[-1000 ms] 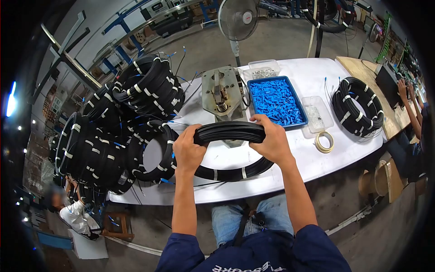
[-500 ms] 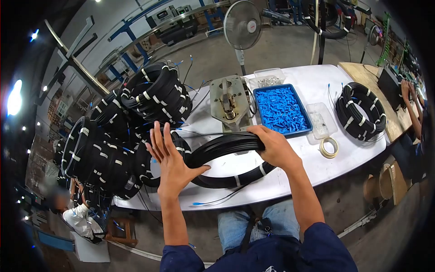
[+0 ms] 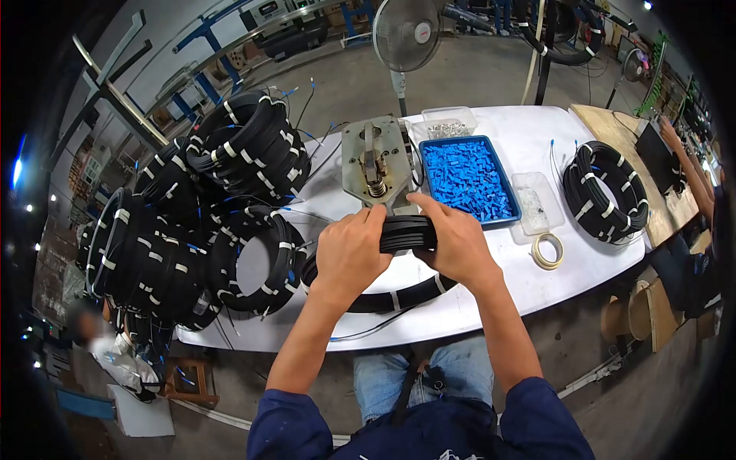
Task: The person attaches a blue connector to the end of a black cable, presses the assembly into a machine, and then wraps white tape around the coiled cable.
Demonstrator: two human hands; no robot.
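Note:
A coil of black cable lies on the white table in front of me, its lower side bound with white tape bands. My left hand is closed around the coil's far side, thumb toward the middle. Just to the right, my right hand grips the same bundle, so a short stretch of strands shows between the hands. Right beyond my fingers stands a metal fixture with a spring and an upright lever. A loose cable end trails from the coil's near side.
Taped black coils are piled at the left; another coil lies at the right. A blue tray of small blue parts, a clear tray and a tape roll sit right of the fixture. A fan stands behind. Other people are at both sides.
My left hand, spread open over the coil's left side before, has moved right and closed on the bundle. My right hand keeps its hold. The view has shifted slightly.

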